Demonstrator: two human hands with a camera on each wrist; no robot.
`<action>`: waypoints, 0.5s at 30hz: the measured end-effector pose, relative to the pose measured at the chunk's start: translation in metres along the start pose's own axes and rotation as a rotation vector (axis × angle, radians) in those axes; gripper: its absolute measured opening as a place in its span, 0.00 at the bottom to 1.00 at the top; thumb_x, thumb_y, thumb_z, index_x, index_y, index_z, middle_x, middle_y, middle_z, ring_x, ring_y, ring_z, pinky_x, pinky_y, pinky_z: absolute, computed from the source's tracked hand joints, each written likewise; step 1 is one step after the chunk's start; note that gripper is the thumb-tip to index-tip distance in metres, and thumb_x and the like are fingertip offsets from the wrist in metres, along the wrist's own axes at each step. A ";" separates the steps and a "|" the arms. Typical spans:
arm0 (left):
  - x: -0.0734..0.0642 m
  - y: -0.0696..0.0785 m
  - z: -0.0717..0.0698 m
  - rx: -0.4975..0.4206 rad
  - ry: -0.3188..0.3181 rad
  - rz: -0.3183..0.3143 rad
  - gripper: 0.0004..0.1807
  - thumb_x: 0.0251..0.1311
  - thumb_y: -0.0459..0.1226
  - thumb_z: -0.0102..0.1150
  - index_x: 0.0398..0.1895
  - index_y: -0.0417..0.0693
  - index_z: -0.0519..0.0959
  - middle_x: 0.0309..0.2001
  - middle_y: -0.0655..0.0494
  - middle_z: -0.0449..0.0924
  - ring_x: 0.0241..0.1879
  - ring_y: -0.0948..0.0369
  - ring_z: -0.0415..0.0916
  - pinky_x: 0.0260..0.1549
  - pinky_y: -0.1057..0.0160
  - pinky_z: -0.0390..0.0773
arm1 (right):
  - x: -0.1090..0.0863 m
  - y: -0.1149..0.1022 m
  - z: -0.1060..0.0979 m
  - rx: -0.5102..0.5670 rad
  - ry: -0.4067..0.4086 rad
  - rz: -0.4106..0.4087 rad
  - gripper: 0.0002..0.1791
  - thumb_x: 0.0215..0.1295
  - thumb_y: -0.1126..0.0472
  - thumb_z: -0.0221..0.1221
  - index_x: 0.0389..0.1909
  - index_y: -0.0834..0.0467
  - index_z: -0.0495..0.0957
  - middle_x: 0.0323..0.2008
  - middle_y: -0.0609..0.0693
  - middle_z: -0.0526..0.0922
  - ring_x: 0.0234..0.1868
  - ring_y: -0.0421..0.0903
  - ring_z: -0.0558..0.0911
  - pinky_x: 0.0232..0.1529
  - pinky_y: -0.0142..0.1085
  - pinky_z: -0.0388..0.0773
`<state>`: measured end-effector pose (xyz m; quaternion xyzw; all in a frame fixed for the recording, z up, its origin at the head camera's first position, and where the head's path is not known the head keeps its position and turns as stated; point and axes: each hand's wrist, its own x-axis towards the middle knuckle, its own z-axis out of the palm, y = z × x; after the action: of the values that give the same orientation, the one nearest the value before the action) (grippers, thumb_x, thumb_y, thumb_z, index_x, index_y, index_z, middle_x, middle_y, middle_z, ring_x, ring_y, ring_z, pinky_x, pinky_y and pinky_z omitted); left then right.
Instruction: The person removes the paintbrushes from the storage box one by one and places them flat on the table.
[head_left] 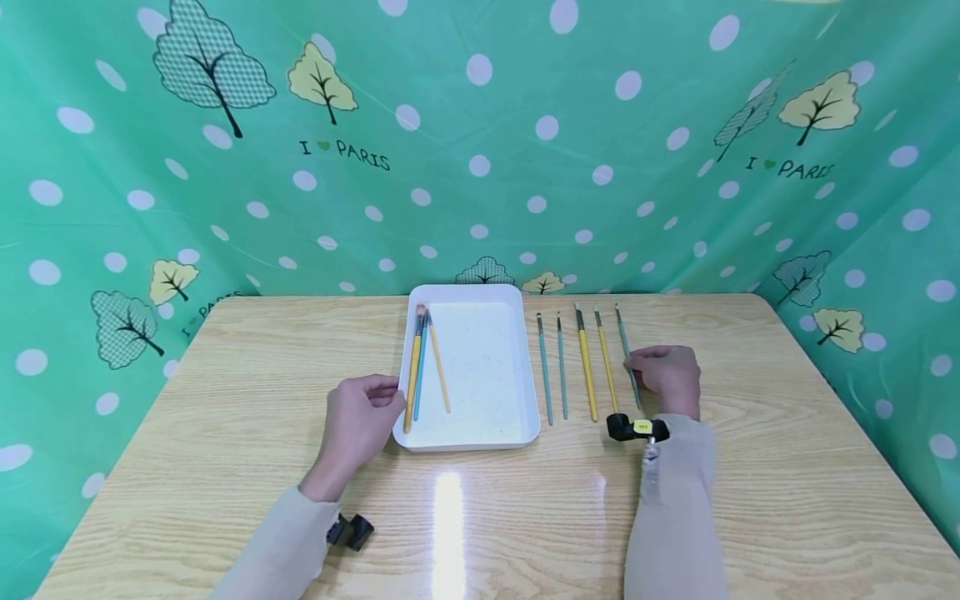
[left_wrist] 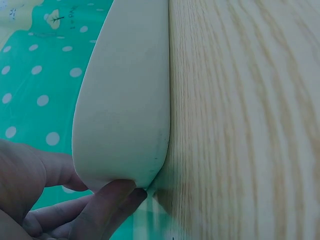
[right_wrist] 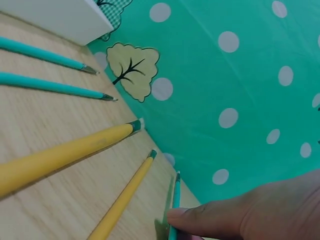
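A white tray (head_left: 480, 375) sits on the table, with three paintbrushes lying along its left side: a thick yellow paintbrush (head_left: 412, 375), a blue one (head_left: 422, 367) and a thin orange-yellow one (head_left: 439, 367). My left hand (head_left: 363, 417) grips the tray's left edge near the front corner; in the left wrist view its fingers (left_wrist: 107, 200) are around the end of the tray wall. Right of the tray, my right hand (head_left: 666, 375) pinches the handle of the rightmost teal paintbrush (head_left: 624, 333) between thumb and finger. In the right wrist view that brush (right_wrist: 176, 192) stands partly hidden by the thumb.
Between tray and right hand lie two teal paintbrushes (head_left: 544, 367) and two yellow paintbrushes (head_left: 587, 367), bristles toward the back. The wooden table (head_left: 247, 400) ends at a green dotted cloth (head_left: 480, 167) behind and at the sides.
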<state>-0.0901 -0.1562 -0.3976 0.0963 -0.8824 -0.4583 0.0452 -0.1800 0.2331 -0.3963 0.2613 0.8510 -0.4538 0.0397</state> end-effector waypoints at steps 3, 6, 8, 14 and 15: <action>0.000 0.000 0.000 -0.001 0.000 -0.002 0.13 0.64 0.32 0.61 0.48 0.35 0.86 0.41 0.42 0.89 0.41 0.54 0.87 0.37 0.64 0.88 | -0.001 0.001 0.001 -0.008 0.033 -0.019 0.16 0.66 0.59 0.66 0.51 0.64 0.85 0.45 0.57 0.86 0.31 0.41 0.80 0.34 0.32 0.76; 0.000 0.000 0.000 -0.002 0.000 -0.003 0.13 0.64 0.32 0.61 0.48 0.35 0.86 0.42 0.42 0.89 0.41 0.54 0.87 0.37 0.64 0.88 | -0.001 0.002 0.002 -0.025 0.060 -0.045 0.14 0.65 0.59 0.67 0.47 0.64 0.87 0.42 0.58 0.87 0.32 0.43 0.80 0.31 0.32 0.75; 0.000 0.000 0.000 -0.001 0.001 -0.001 0.13 0.64 0.33 0.61 0.48 0.35 0.86 0.41 0.42 0.89 0.40 0.54 0.87 0.37 0.64 0.88 | -0.002 0.002 0.003 -0.035 0.073 -0.060 0.14 0.65 0.60 0.67 0.45 0.64 0.88 0.40 0.59 0.88 0.33 0.44 0.80 0.29 0.32 0.74; 0.000 0.000 0.000 0.006 0.003 0.003 0.13 0.64 0.33 0.60 0.48 0.36 0.86 0.42 0.42 0.89 0.41 0.53 0.87 0.38 0.63 0.88 | -0.004 0.002 0.002 -0.045 0.077 -0.065 0.13 0.64 0.60 0.68 0.44 0.64 0.88 0.31 0.54 0.88 0.30 0.44 0.79 0.27 0.32 0.73; 0.000 0.000 0.000 0.006 0.003 0.004 0.13 0.64 0.33 0.60 0.48 0.36 0.86 0.42 0.42 0.89 0.41 0.53 0.87 0.38 0.63 0.88 | -0.004 0.002 0.002 -0.044 0.078 -0.063 0.12 0.64 0.60 0.68 0.43 0.65 0.88 0.29 0.53 0.88 0.28 0.44 0.79 0.26 0.33 0.73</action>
<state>-0.0903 -0.1562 -0.3982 0.0953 -0.8839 -0.4555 0.0470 -0.1759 0.2307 -0.3977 0.2507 0.8696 -0.4255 -0.0020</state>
